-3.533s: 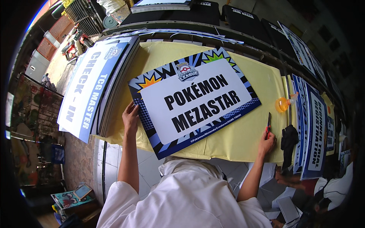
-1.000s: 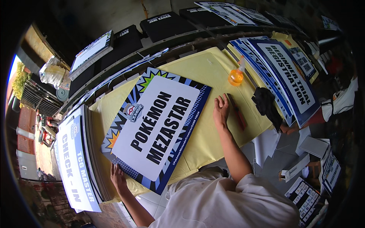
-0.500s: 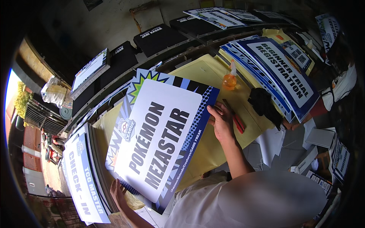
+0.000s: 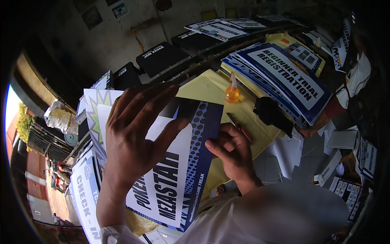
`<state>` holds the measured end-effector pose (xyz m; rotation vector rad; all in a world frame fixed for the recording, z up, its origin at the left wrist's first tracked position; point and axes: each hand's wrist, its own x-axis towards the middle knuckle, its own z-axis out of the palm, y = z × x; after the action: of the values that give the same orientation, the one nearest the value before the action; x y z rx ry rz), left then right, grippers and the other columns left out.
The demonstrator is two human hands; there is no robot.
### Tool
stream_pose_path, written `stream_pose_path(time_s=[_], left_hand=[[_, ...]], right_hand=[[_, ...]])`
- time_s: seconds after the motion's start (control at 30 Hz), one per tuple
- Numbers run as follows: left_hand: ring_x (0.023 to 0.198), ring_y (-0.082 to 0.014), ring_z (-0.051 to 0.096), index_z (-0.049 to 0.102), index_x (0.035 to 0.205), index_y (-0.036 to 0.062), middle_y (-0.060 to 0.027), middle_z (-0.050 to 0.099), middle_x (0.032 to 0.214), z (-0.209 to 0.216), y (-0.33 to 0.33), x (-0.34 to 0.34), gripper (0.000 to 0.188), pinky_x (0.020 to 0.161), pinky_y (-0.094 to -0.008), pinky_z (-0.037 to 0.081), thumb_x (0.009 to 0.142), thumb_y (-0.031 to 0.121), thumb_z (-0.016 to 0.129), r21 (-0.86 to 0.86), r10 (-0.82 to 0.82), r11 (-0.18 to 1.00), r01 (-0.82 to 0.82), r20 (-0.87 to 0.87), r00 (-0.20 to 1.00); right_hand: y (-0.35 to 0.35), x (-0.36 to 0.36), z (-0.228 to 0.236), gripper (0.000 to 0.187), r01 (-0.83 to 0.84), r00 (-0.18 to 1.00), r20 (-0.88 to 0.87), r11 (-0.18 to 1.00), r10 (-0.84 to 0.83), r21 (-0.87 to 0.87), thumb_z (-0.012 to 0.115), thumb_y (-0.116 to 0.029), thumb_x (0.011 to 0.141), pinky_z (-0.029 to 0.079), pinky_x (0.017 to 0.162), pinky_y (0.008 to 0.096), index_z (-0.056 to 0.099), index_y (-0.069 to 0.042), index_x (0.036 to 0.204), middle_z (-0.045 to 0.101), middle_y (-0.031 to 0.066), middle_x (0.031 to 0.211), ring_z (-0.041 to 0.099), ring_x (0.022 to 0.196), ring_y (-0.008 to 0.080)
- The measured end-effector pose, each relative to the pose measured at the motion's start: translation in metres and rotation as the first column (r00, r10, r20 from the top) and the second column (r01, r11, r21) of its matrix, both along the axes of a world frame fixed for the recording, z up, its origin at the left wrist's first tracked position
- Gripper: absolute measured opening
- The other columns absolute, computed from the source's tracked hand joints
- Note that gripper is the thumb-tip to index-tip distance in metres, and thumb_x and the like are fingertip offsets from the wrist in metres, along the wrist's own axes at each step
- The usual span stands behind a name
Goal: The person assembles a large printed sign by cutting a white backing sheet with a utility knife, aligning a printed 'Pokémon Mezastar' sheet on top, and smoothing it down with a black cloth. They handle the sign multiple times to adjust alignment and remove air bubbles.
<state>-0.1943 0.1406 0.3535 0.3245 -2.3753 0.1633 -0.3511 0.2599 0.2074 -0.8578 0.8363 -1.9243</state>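
Observation:
A printed sign board (image 4: 199, 158) with a white panel and a blue dotted border stands tilted in front of me. My right hand (image 4: 233, 152) grips its right edge, thumb on the printed face. Over the board's upper left part hovers my left hand (image 4: 140, 122), fingers curved and thumb spread apart, with nothing visible in it. It covers much of the panel. Behind the board is a yellow-covered work surface (image 4: 203, 87), where a red-handled tool (image 4: 239, 127) lies partly hidden by my right hand.
An orange-filled bottle (image 4: 232, 93) and a black cloth-like item (image 4: 272, 114) sit on the yellow surface. Stacked signs (image 4: 280, 77) lie at the right, another sign (image 4: 85, 195) at the left. Black folded shirts (image 4: 162, 59) line the back. Another person's hand (image 4: 310, 130) is at the right.
My left hand has let go of the board's lower left corner and risen in front of its upper part. My right hand keeps its edge while the board has tilted and turned more upright.

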Motion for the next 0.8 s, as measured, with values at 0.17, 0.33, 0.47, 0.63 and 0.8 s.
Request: stream_pose_path(time_s=[0.17,0.33,0.47,0.63,0.8], left_hand=[[0.080,-0.0283,0.068,0.076,0.106,0.0039,-0.0133,0.072,0.088,0.009,-0.007,-0.037,0.032,0.073,-0.0394,0.053,0.081,0.022,0.085,0.149,-0.157,0.979,0.140,0.114,0.981],[0.066,-0.0218,0.068,0.078,0.093,0.0018,-0.0111,0.072,0.079,0.008,-0.004,-0.039,0.021,0.060,-0.0333,0.053,0.081,0.017,0.085,0.273,-0.162,0.954,0.125,0.118,0.980],[0.064,-0.0174,0.069,0.077,0.093,0.0007,-0.0100,0.073,0.080,0.012,0.000,-0.034,0.017,0.058,-0.0294,0.053,0.082,0.012,0.084,0.356,-0.140,0.930,0.095,0.105,0.985],[0.064,-0.0161,0.070,0.077,0.093,0.0002,-0.0094,0.072,0.078,0.010,-0.001,-0.027,0.016,0.058,-0.0282,0.053,0.082,0.010,0.083,0.359,-0.156,0.926,0.120,0.074,0.985],[0.062,-0.0157,0.068,0.077,0.092,0.0003,-0.0092,0.072,0.077,0.013,0.005,-0.022,0.016,0.058,-0.0288,0.052,0.081,0.010,0.083,0.349,-0.139,0.932,0.101,0.085,0.987]], right_hand=[[0.008,0.005,0.010,0.041,0.011,1.000,-0.017,0.995,-0.012,-0.098,0.068,0.003,0.095,0.055,0.087,0.0277,0.049,0.002,0.131,0.072,0.0124,0.106,0.068,0.102,0.0131],[0.012,0.025,0.011,0.076,0.203,0.969,-0.105,0.962,-0.225,-0.184,0.065,0.006,0.096,0.057,0.081,0.0240,0.020,0.001,0.158,0.072,0.0144,0.107,0.069,0.100,0.0140],[0.009,0.025,0.006,0.078,0.273,0.875,-0.324,0.920,-0.359,-0.282,0.066,0.004,0.096,0.058,0.071,0.0206,0.022,0.002,0.161,0.072,0.0151,0.108,0.070,0.098,0.0144],[0.008,0.026,0.008,0.069,0.304,0.824,-0.398,0.907,-0.404,-0.292,0.068,0.004,0.094,0.060,0.071,0.0231,0.035,0.006,0.155,0.073,0.0162,0.107,0.073,0.092,0.0157],[0.012,0.028,0.013,0.068,0.360,0.712,-0.510,0.874,-0.483,-0.325,0.070,0.002,0.093,0.062,0.078,0.0284,0.038,0.009,0.152,0.074,0.0165,0.103,0.074,0.087,0.0168]])
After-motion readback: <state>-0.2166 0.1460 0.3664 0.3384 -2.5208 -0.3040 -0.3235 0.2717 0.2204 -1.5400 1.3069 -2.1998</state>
